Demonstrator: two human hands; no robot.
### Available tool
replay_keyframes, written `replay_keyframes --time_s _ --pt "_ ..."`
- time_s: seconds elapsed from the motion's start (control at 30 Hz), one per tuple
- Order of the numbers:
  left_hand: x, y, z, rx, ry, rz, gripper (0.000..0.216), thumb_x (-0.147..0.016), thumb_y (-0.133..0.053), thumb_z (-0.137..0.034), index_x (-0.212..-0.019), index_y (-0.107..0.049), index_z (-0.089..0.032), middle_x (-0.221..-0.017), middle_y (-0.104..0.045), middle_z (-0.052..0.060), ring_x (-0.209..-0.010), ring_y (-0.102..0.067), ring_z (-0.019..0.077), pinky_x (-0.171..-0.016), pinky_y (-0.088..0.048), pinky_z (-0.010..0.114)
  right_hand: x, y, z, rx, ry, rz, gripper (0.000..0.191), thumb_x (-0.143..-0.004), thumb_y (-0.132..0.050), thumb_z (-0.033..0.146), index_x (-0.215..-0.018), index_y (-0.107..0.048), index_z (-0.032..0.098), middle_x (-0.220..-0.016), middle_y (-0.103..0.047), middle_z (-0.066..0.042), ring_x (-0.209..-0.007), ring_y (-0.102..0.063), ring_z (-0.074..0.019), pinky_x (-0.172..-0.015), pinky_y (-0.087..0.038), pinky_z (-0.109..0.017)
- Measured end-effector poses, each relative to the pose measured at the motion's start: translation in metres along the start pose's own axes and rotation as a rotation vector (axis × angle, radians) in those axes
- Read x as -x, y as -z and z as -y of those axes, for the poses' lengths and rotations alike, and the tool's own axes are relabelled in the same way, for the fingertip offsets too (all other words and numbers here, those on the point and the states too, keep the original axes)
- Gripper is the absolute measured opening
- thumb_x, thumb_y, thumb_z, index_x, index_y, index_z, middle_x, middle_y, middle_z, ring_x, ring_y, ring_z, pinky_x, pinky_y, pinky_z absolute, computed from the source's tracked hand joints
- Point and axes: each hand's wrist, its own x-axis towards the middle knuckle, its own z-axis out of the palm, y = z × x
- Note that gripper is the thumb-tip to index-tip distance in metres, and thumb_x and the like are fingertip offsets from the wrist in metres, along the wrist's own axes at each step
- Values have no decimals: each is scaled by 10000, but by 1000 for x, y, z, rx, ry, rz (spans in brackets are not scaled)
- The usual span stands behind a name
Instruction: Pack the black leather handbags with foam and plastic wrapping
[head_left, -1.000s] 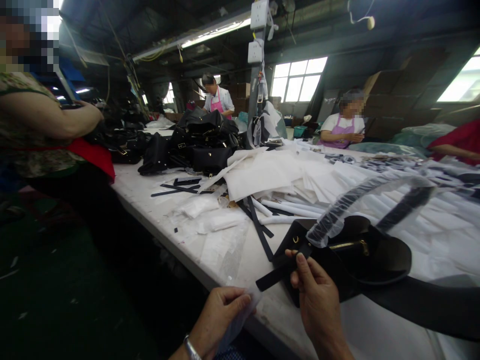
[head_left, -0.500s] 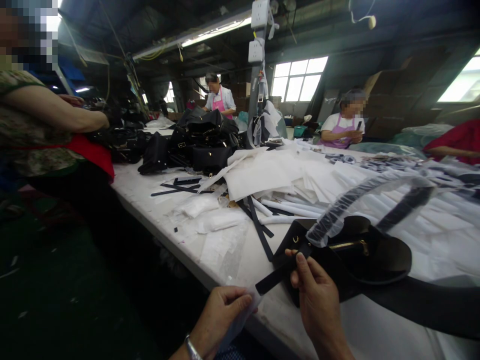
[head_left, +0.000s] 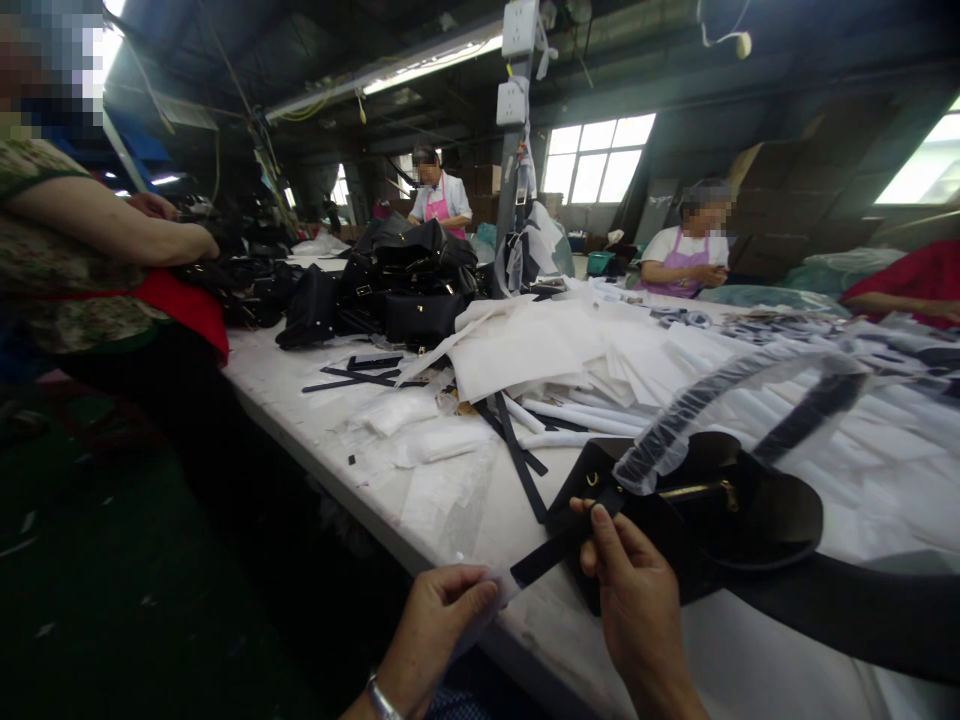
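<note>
A black handbag (head_left: 742,515) lies at the near right of the white table (head_left: 300,400), its handle wrapped in clear plastic (head_left: 690,410). My right hand (head_left: 634,600) pinches a black strap (head_left: 547,555) that sticks out from the bag's left corner, thumb and fingers closed on it. My left hand (head_left: 431,635), with a metal bracelet at the wrist, sits at the table's near edge and pinches a piece of clear plastic film (head_left: 480,620) close to the strap's free end.
White paper sheets (head_left: 540,350) and loose black straps (head_left: 517,450) cover the table's middle. A heap of black bags (head_left: 390,285) sits further back. A person in a red apron (head_left: 97,270) stands at left; other workers sit beyond the table.
My left hand has shifted slightly up and right with the film toward the strap's end. The person at left has moved their arms a little. My right hand has kept still.
</note>
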Motion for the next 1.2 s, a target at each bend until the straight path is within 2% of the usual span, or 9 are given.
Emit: replay_keyframes --time_s 0.13,0.27,0.43,0.63,0.73,0.87,1.03,1.2 --pt "0 0 -1 -3 -8 -20 426 -691 -804 -514 -805 -775 -104 -669 -679 43 -609 -531 126 -558 -355 224 -1 1 -1 -8 -4 19 411 -805 -697 535 -1022 -732 188 -530 -467 54 -548 -390 -109 -503 -291 -244" --pt "2 1 -2 34 13 13 455 -688 -804 -524 -821 -769 -90 -725 -709 73 -652 -582 151 -597 -401 238 -2 2 -3 -12 5 33 401 -827 -686 518 -1046 -728 185 -538 -463 54 -557 -381 -105 -527 -296 -242" --pt "4 -1 -7 113 66 -18 517 -595 -863 -525 -883 -773 -105 -780 -737 89 -697 -634 172 -661 -461 253 -2 1 -1 0 5 20 415 -812 -692 526 -1036 -737 179 -531 -468 47 -551 -390 -114 -517 -314 -242" --pt "4 0 -8 68 37 -52 496 -598 -856 -537 -859 -778 -121 -725 -720 60 -643 -609 152 -624 -458 246 -1 -1 3 1 20 -8 447 -773 -711 554 -982 -753 161 -516 -479 38 -533 -412 -128 -511 -339 -257" --pt "2 0 -7 77 35 -59 521 -587 -859 -537 -887 -772 -120 -777 -732 74 -690 -629 176 -653 -482 265 -1 0 2 18 19 1 443 -789 -701 547 -1005 -748 163 -524 -477 37 -546 -413 -128 -512 -333 -255" --pt "2 -5 -8 86 35 -65 549 -562 -869 -537 -891 -764 -111 -779 -735 79 -693 -636 182 -675 -502 283 -1 2 0 -1 -10 66 397 -815 -700 500 -1060 -729 189 -553 -508 41 -561 -423 -111 -529 -337 -236" --pt "3 -15 -13 107 61 -51 548 -566 -867 -544 -871 -751 -103 -733 -732 85 -667 -653 184 -637 -499 273 1 6 2 -24 -94 225 423 -787 -741 472 -1093 -712 182 -625 -575 19 -545 -443 -102 -504 -329 -233" --pt "-8 -29 -19 135 53 0 534 -590 -861 -531 -893 -741 -109 -760 -743 99 -695 -680 196 -667 -494 279 0 6 7 49 -139 261 469 -793 -716 519 -1098 -713 162 -556 -511 40 -494 -382 -86 -472 -254 -226"
